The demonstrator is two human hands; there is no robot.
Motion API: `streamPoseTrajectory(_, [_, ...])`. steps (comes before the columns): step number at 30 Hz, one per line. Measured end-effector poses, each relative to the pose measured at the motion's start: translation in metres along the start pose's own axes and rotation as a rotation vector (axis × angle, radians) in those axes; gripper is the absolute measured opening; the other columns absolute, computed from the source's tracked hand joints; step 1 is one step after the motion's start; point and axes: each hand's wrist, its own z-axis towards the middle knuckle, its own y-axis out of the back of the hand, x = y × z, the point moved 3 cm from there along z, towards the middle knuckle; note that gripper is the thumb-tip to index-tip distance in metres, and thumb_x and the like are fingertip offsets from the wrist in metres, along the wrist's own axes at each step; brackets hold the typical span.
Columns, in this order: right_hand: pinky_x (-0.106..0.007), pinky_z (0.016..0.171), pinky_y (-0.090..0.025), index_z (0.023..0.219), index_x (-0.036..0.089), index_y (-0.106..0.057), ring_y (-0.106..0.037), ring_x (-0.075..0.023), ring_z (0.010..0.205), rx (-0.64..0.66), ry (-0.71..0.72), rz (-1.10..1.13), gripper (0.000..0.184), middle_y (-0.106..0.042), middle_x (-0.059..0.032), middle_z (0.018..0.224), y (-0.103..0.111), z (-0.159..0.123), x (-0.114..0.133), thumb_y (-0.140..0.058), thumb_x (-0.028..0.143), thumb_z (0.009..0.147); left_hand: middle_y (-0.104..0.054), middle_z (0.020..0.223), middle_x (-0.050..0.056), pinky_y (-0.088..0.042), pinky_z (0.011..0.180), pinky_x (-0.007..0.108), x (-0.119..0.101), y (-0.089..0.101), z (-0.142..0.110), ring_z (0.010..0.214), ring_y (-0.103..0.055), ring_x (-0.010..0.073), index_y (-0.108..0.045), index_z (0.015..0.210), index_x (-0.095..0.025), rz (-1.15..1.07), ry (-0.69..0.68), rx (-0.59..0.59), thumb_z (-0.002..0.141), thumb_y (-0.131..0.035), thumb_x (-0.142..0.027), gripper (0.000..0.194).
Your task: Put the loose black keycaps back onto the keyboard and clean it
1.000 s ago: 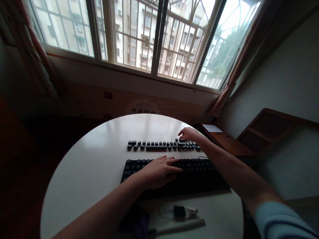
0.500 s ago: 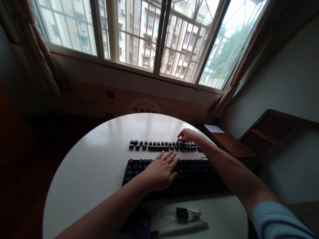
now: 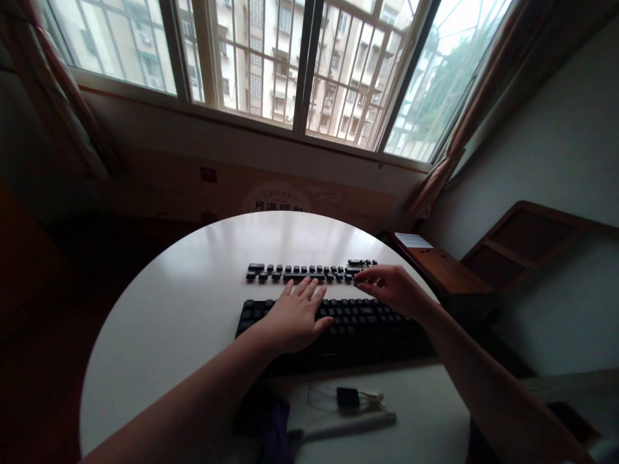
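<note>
The left hand [image 3: 296,322] lies spread over the keyboard [image 3: 360,322]. Loose keys [image 3: 319,269] sit just beyond, by the right hand [image 3: 394,290] — fingertips bunched, grip unclear.

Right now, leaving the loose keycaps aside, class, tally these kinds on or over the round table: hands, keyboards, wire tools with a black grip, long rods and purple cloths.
Hands: 2 (left hand, right hand)
Keyboard: 1
Wire tool with a black grip: 1
Long rod: 1
Purple cloth: 1
Total: 6

Head cam, fwd/down over tbl [image 3: 159,322], window [image 3: 290,67] beyond
</note>
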Motion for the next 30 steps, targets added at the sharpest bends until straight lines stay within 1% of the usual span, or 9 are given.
streamPoseTrajectory(2, [-0.023,0.074,-0.051,0.102,0.021,-0.076,-0.066,-0.0129,0.078,0.014,0.054,0.066,0.02,-0.074,-0.0034,0.095,-0.009,-0.031,0.007,-0.066,0.032,0.088,-0.03,0.159,0.018,-0.017,0.118,0.059,0.007,0.004,0.0,0.148,-0.023,0.0351,-0.036,0.151,-0.015,0.008,0.02,-0.008,0.098,-0.039,-0.058,0.069])
streamPoseTrajectory(4, [-0.026,0.08,-0.052,0.103,0.021,-0.076,-0.067,-0.0147,0.087,0.029,0.11,0.09,0.02,-0.073,-0.0052,0.099,-0.018,-0.05,0.009,-0.065,0.031,0.089,-0.038,0.156,0.016,-0.02,0.117,0.058,0.012,0.01,0.001,0.146,-0.03,0.0344,-0.04,0.149,-0.017,0.01,0.023,-0.05,0.099,-0.039,-0.056,0.064])
streamPoseTrajectory(8, [-0.026,0.083,-0.052,0.108,0.022,-0.074,-0.067,-0.0144,0.091,0.095,0.147,0.092,0.021,-0.072,-0.006,0.103,-0.029,-0.062,0.006,-0.063,0.027,0.092,-0.058,0.14,0.014,-0.04,0.105,0.049,0.019,0.027,0.001,0.126,-0.055,0.0321,-0.054,0.139,-0.017,0.015,0.034,-0.123,0.1,-0.04,-0.049,0.052])
streamPoseTrajectory(11, [-0.024,0.08,-0.052,0.112,0.023,-0.072,-0.066,-0.0132,0.087,0.107,0.121,0.076,0.025,-0.072,-0.0041,0.1,-0.03,-0.063,0.002,-0.067,0.025,0.088,-0.067,0.126,0.012,-0.049,0.093,0.044,0.021,0.037,0.0,0.111,-0.064,0.0303,-0.064,0.128,-0.019,-0.002,0.054,-0.152,0.1,-0.04,-0.046,0.045])
streamPoseTrajectory(14, [-0.022,0.076,-0.051,0.099,0.021,-0.074,-0.065,-0.0125,0.08,0.111,0.109,0.054,0.015,-0.071,-0.0024,0.091,-0.029,-0.064,0.001,-0.07,0.023,0.085,-0.072,0.114,0.009,-0.05,0.089,0.041,0.021,0.041,-0.001,0.101,-0.068,0.0278,-0.07,0.114,-0.022,-0.024,0.046,-0.171,0.1,-0.042,-0.043,0.038])
streamPoseTrajectory(17, [-0.022,0.077,-0.05,0.091,0.02,-0.074,-0.065,-0.0126,0.082,0.12,0.135,0.036,0.007,-0.07,-0.0024,0.09,-0.031,-0.066,0.003,-0.07,0.019,0.085,-0.074,0.108,0.008,-0.05,0.087,0.039,0.02,0.041,0.0,0.097,-0.068,0.0261,-0.073,0.107,-0.022,-0.036,0.037,-0.17,0.099,-0.044,-0.04,0.035])
streamPoseTrajectory(22, [-0.025,0.083,-0.05,0.091,0.02,-0.074,-0.065,-0.0135,0.087,0.098,0.178,-0.011,0.007,-0.071,-0.0044,0.096,-0.035,-0.068,0.007,-0.067,0.021,0.089,-0.074,0.107,0.007,-0.05,0.085,0.038,0.019,0.041,0.001,0.095,-0.069,0.0255,-0.073,0.105,-0.022,-0.054,0.035,-0.167,0.098,-0.046,-0.038,0.033])
streamPoseTrajectory(26, [-0.024,0.081,-0.05,0.089,0.019,-0.074,-0.065,-0.013,0.087,0.098,0.258,0.008,0.014,-0.07,-0.0052,0.094,-0.037,-0.067,0.008,-0.062,0.023,0.093,-0.074,0.106,0.006,-0.051,0.085,0.035,0.018,0.041,0.001,0.093,-0.069,0.0231,-0.074,0.104,-0.022,-0.076,0.025,-0.181,0.097,-0.047,-0.036,0.031])
streamPoseTrajectory(30, [-0.024,0.079,-0.05,0.088,0.019,-0.074,-0.064,-0.0125,0.086,0.098,0.329,0.041,0.016,-0.07,-0.0047,0.093,-0.036,-0.065,0.007,-0.061,0.025,0.095,-0.074,0.106,0.006,-0.051,0.084,0.036,0.017,0.042,0.0,0.094,-0.068,0.0233,-0.074,0.103,-0.023,-0.098,0.017,-0.187,0.097,-0.049,-0.036,0.03])
